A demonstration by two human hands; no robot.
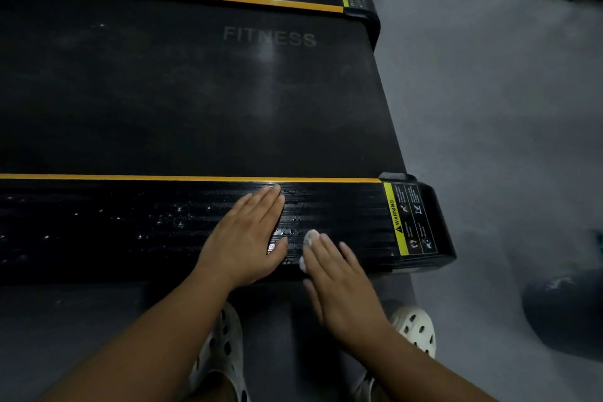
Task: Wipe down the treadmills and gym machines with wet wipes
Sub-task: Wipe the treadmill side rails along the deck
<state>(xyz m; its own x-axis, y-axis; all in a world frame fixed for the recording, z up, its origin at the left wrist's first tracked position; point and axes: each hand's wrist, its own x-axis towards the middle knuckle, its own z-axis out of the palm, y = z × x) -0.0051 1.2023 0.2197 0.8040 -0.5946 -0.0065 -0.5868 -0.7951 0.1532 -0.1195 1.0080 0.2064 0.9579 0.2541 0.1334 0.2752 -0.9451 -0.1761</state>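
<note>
Two flat palms on the treadmill side rail (130, 222).
Left of the WARNING label (408, 219), the right hand (339, 281) presses a wet wipe (310, 237), fingers straight; the left hand (244, 238) lies open. The belt (195, 91) reads FITNESS.

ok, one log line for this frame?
step: wipe treadmill side rail | left hand: flat on rail | right hand: flat, pressing wet wipe on rail

Left hand (248, 235) flat on treadmill side rail (130, 225); right hand (339, 281) presses white wipe (310, 237).
</note>
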